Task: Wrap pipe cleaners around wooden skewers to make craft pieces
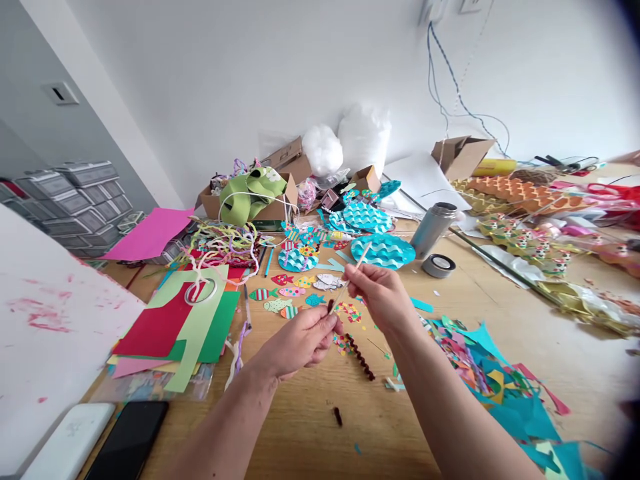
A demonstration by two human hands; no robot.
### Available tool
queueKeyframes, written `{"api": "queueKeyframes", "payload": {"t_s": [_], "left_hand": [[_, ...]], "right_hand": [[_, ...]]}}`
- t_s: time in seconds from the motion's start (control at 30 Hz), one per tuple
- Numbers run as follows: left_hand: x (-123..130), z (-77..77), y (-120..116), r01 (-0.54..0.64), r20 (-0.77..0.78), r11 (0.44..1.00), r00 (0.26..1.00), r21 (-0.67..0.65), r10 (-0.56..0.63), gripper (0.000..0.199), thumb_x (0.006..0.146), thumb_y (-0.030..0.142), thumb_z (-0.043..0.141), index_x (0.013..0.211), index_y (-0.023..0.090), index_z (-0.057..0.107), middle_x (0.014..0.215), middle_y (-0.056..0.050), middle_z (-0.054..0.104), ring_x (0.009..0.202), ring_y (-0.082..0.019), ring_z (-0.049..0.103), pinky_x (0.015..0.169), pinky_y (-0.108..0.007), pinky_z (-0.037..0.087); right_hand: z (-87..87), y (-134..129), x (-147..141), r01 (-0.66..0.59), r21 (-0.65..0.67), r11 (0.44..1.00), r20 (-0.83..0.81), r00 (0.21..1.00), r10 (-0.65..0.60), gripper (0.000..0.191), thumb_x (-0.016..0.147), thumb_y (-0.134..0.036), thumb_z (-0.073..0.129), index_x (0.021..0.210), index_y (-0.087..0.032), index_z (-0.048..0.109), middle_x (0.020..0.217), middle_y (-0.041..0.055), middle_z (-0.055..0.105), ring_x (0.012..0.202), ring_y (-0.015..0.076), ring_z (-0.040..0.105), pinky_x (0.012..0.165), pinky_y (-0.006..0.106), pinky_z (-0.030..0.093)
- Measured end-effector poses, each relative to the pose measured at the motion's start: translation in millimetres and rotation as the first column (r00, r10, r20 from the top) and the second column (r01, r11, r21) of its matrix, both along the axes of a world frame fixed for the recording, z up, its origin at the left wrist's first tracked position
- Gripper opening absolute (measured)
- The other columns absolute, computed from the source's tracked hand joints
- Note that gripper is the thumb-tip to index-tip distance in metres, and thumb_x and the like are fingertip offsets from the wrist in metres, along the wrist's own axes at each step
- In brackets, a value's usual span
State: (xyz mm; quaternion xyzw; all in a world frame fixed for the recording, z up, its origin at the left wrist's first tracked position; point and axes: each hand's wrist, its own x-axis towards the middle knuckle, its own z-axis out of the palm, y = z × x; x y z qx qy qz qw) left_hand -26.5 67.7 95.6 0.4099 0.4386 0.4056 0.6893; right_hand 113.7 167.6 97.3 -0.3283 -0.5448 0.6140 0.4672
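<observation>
A thin pale wooden stick (342,294) slants up to the right between my two hands. Its lower end is pinched by my left hand (306,339), where a bit of dark brown fuzzy material shows beside the thumb. Higher up, the thumb and forefinger of my right hand (379,295) close on the same stick. Below the hands lies a coiled dark brown pipe cleaner (361,357), and nearer me a short dark fuzzy piece (338,417). Several paper fish, one of them a striped fish (263,294), lie beyond my left hand.
Coloured paper sheets (155,327) and a phone (129,440) lie at left. Blue wavy paper ovals (383,251), a grey flask (434,230) and its lid (439,265) stand ahead. Paper scraps (520,413) spread at right. Egg-carton strips (525,193) lie farther back.
</observation>
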Motion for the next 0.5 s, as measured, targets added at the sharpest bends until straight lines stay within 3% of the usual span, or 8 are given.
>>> {"api": "queueKeyframes", "payload": {"t_s": [0.1, 0.2, 0.27, 0.33, 0.37, 0.43, 0.47, 0.5], "left_hand": [[-2, 1.1, -2, 0.053, 0.001, 0.999, 0.999, 0.008, -0.053, 0.034, 0.08, 0.049, 0.056, 0.08, 0.015, 0.051, 0.055, 0.01, 0.029, 0.041, -0.002, 0.015, 0.036, -0.017, 0.01], [-8, 3.2, -3, 0.063, 0.001, 0.998, 0.998, 0.02, -0.063, 0.032, 0.082, 0.046, 0.057, 0.083, 0.014, 0.053, 0.056, 0.009, 0.03, 0.042, -0.002, 0.017, 0.037, -0.015, 0.012], [-15, 5.8, -2, -0.001, 0.003, 0.999, 1.0, 0.041, 0.001, 0.029, 0.083, 0.043, 0.056, 0.085, 0.014, 0.053, 0.056, 0.009, 0.032, 0.041, -0.002, 0.02, 0.036, -0.015, 0.014], [-23, 9.8, 0, -0.129, 0.034, 0.989, 0.991, 0.068, 0.127, 0.025, 0.085, 0.039, 0.055, 0.088, 0.015, 0.053, 0.056, 0.008, 0.037, 0.04, -0.002, 0.027, 0.036, -0.015, 0.017], [-28, 12.2, 1, -0.201, 0.07, 0.976, 0.978, 0.079, 0.196, 0.022, 0.086, 0.037, 0.054, 0.089, 0.015, 0.053, 0.056, 0.007, 0.04, 0.04, -0.003, 0.032, 0.036, -0.015, 0.02], [-37, 17.1, 2, -0.322, 0.174, 0.943, 0.937, 0.085, 0.304, 0.016, 0.086, 0.029, 0.053, 0.092, 0.015, 0.054, 0.06, 0.004, 0.047, 0.044, -0.006, 0.043, 0.038, -0.016, 0.028], [-40, 19.4, 2, -0.361, 0.226, 0.929, 0.914, 0.081, 0.336, 0.015, 0.084, 0.024, 0.053, 0.095, 0.014, 0.055, 0.063, 0.003, 0.05, 0.048, -0.008, 0.048, 0.041, -0.017, 0.033], [-43, 21.3, 2, -0.387, 0.267, 0.919, 0.896, 0.079, 0.354, 0.017, 0.082, 0.018, 0.053, 0.098, 0.013, 0.055, 0.067, 0.001, 0.054, 0.052, -0.009, 0.053, 0.045, -0.019, 0.038]], "right_hand": [[3.2, 12, 14, 0.153, -0.007, 0.988, -0.071, 0.986, -0.153, 0.032, 0.063, -0.043, 0.077, 0.06, -0.014, 0.064, 0.047, -0.002, 0.054, 0.044, 0.0073, 0.043, 0.045, 0.021, 0.033], [8.8, 25, 34, 0.317, -0.04, 0.948, -0.235, 0.919, -0.317, 0.029, 0.06, -0.038, 0.08, 0.062, -0.015, 0.063, 0.051, -0.0037, 0.053, 0.045, 0.0059, 0.044, 0.044, 0.019, 0.035], [12.0, 29, 43, 0.398, -0.031, 0.917, -0.298, 0.872, -0.388, 0.027, 0.062, -0.037, 0.079, 0.064, -0.017, 0.062, 0.053, -0.0046, 0.052, 0.045, 0.0057, 0.045, 0.045, 0.019, 0.036], [12.4, 26, 42, 0.397, 0.048, 0.917, -0.195, 0.904, -0.381, 0.026, 0.068, -0.041, 0.074, 0.065, -0.017, 0.063, 0.052, -0.0039, 0.053, 0.046, 0.0067, 0.046, 0.045, 0.019, 0.037], [10.9, 22, 37, 0.33, 0.107, 0.938, -0.068, 0.944, -0.324, 0.027, 0.071, -0.042, 0.071, 0.065, -0.017, 0.063, 0.051, -0.0031, 0.054, 0.046, 0.0075, 0.046, 0.045, 0.019, 0.036], [3.9, 8, 20, 0.021, 0.167, 0.986, 0.278, 0.958, -0.068, 0.029, 0.075, -0.043, 0.067, 0.062, -0.017, 0.063, 0.05, -0.001, 0.057, 0.046, 0.0089, 0.048, 0.044, 0.02, 0.035], [-1.6, -2, 8, -0.189, 0.137, 0.972, 0.424, 0.898, 0.115, 0.03, 0.076, -0.042, 0.065, 0.06, -0.017, 0.063, 0.05, -0.0004, 0.058, 0.045, 0.0096, 0.048, 0.043, 0.021, 0.035], [-8.3, -13, -5, -0.397, 0.06, 0.916, 0.526, 0.792, 0.309, 0.032, 0.08, -0.041, 0.06, 0.06, -0.017, 0.062, 0.051, 0.0004, 0.06, 0.046, 0.0106, 0.05, 0.044, 0.022, 0.037]]}}
